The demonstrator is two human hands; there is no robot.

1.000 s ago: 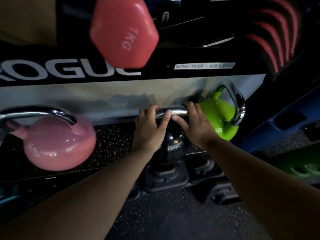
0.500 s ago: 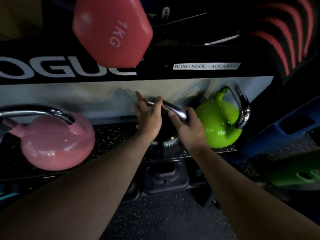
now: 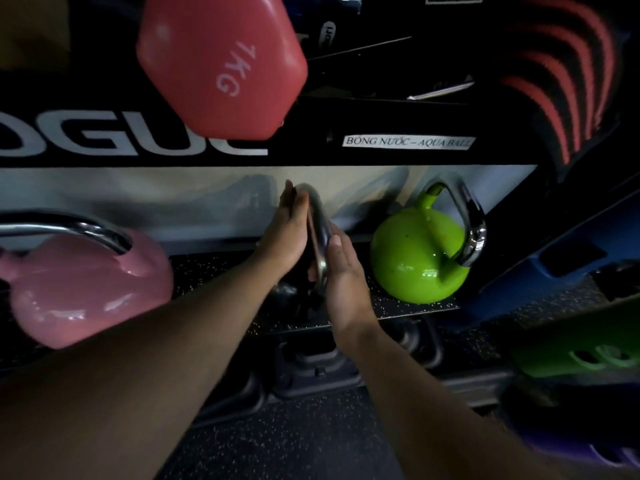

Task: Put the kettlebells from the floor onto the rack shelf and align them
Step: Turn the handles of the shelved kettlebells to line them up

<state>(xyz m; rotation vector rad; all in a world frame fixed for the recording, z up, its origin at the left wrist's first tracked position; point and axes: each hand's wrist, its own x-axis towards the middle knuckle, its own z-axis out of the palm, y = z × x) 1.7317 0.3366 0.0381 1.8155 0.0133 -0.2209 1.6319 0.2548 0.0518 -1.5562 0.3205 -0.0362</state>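
A black kettlebell (image 3: 290, 293) with a chrome handle (image 3: 320, 237) stands on the speckled rack shelf (image 3: 398, 308), between a pink kettlebell (image 3: 79, 289) on the left and a green kettlebell (image 3: 415, 258) on the right. Its handle now runs front to back. My left hand (image 3: 287, 237) lies against the left side of the handle with the fingers straight. My right hand (image 3: 343, 278) grips the handle's near right side, fingers curled round it. My hands hide most of the black body.
A red 1 kg dumbbell (image 3: 221, 64) sticks out from the shelf above, over the black rail with white lettering (image 3: 104, 140). Black weights (image 3: 311, 368) sit under the shelf on the speckled floor. Blue (image 3: 571, 251) and green (image 3: 588, 355) equipment stands at the right.
The black kettlebell's handle has turned from lying crosswise to pointing front to back. My hands turned with it, and my left fingers went from curled over the handle to lying straight along it.
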